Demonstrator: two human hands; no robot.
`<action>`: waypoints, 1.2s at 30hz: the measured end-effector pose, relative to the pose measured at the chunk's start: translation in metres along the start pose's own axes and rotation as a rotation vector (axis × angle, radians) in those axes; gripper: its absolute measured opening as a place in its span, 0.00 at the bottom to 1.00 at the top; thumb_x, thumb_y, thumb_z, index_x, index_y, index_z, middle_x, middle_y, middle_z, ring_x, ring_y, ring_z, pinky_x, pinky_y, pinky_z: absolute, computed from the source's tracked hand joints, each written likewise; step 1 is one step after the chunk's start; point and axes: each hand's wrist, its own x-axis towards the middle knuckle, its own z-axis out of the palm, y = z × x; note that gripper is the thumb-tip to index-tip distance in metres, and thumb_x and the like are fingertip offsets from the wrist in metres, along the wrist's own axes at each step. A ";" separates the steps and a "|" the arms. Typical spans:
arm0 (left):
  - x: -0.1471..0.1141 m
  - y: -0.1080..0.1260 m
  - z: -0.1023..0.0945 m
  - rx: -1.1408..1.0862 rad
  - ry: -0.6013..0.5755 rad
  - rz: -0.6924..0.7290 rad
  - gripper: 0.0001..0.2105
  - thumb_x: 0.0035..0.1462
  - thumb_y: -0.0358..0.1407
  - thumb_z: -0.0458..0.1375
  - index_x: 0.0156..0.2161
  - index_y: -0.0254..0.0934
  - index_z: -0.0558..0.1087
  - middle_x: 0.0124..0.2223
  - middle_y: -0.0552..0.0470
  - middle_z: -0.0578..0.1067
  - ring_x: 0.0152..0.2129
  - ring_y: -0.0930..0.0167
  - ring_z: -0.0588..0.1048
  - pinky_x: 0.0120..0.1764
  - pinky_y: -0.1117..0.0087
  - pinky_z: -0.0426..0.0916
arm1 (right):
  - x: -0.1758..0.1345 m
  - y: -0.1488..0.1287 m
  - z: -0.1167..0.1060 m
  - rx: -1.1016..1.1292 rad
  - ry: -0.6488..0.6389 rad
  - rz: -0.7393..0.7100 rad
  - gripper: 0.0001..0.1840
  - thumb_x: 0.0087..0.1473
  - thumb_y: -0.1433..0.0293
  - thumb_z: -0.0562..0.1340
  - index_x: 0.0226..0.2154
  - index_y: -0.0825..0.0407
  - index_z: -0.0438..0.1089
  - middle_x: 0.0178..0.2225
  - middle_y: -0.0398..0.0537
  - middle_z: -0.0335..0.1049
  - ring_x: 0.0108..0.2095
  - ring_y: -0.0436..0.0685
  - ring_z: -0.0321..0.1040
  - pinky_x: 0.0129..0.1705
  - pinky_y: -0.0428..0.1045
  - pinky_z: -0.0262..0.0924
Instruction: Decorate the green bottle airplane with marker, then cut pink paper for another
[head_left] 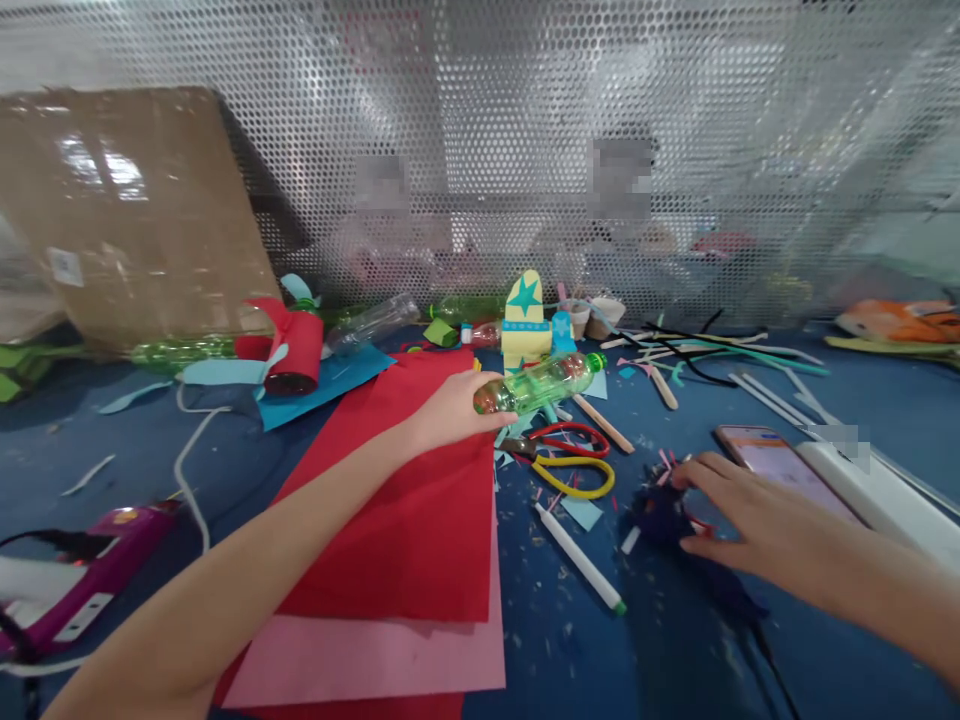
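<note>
My left hand (457,408) is closed round the base of a clear green plastic bottle (544,384), held tilted above the table with its green cap to the right. Below it lie scissors (574,460) with one red and one yellow handle, and a white marker (579,558) with a green tip. My right hand (724,505) is at the right, thumb and fingers apart, over a dark blue corded object (660,515) whose kind I cannot make out. The fingertips are at its edge; whether they touch it is unclear. Red felt sheets (405,520) lie under my left forearm.
A purple power strip (112,565) with cords lies at left. Behind it stand a red-wrapped bottle (296,350) and a cardboard box (135,210). A yellow paper piece with stars (525,315) stands mid-back. A phone (784,470), wooden sticks and pipe cleaners (712,350) lie right. Perforated metal forms the back.
</note>
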 end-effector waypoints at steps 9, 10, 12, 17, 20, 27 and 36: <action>0.001 0.006 0.003 -0.014 0.003 0.020 0.29 0.50 0.51 0.62 0.53 0.37 0.70 0.50 0.44 0.74 0.48 0.58 0.72 0.52 0.59 0.64 | -0.036 -0.028 0.026 -0.278 0.308 -0.092 0.08 0.60 0.64 0.55 0.36 0.52 0.62 0.28 0.51 0.71 0.28 0.61 0.74 0.29 0.53 0.68; 0.000 0.006 0.003 -0.020 0.000 0.021 0.29 0.50 0.51 0.62 0.53 0.37 0.70 0.51 0.44 0.74 0.48 0.58 0.72 0.52 0.59 0.64 | -0.039 -0.029 0.029 -0.242 0.319 -0.105 0.05 0.61 0.66 0.54 0.36 0.51 0.61 0.29 0.50 0.71 0.28 0.59 0.75 0.29 0.51 0.68; 0.000 0.007 0.002 -0.032 -0.001 0.018 0.28 0.50 0.51 0.61 0.53 0.37 0.70 0.50 0.44 0.74 0.47 0.58 0.72 0.52 0.59 0.64 | -0.041 -0.029 0.034 -0.163 0.339 -0.075 0.03 0.62 0.69 0.50 0.37 0.49 0.58 0.29 0.48 0.72 0.29 0.57 0.75 0.30 0.49 0.67; -0.001 0.007 0.001 -0.070 0.014 -0.002 0.29 0.49 0.51 0.60 0.53 0.36 0.69 0.49 0.44 0.74 0.46 0.58 0.73 0.51 0.59 0.65 | -0.034 -0.007 0.035 -0.079 0.344 0.104 0.07 0.62 0.68 0.48 0.32 0.47 0.56 0.28 0.50 0.72 0.27 0.60 0.75 0.26 0.51 0.64; -0.001 0.007 0.000 -0.102 0.029 -0.019 0.30 0.49 0.51 0.60 0.54 0.34 0.69 0.50 0.43 0.74 0.46 0.59 0.73 0.51 0.59 0.65 | -0.029 0.004 0.028 -0.057 0.337 0.150 0.10 0.62 0.63 0.48 0.31 0.47 0.56 0.27 0.51 0.73 0.27 0.61 0.74 0.27 0.52 0.63; -0.003 0.005 0.000 -0.180 0.102 -0.084 0.30 0.50 0.52 0.60 0.53 0.34 0.69 0.51 0.42 0.74 0.48 0.58 0.73 0.52 0.60 0.64 | 0.015 -0.044 0.003 -0.067 0.239 -0.035 0.13 0.64 0.67 0.51 0.28 0.49 0.63 0.26 0.46 0.72 0.25 0.55 0.72 0.27 0.49 0.61; -0.006 0.008 0.000 -0.283 0.116 -0.133 0.27 0.48 0.53 0.61 0.49 0.38 0.71 0.50 0.45 0.76 0.48 0.57 0.73 0.51 0.60 0.65 | 0.091 -0.067 0.024 -0.186 0.111 -0.158 0.08 0.54 0.71 0.65 0.38 0.55 0.70 0.35 0.52 0.75 0.34 0.57 0.75 0.35 0.48 0.65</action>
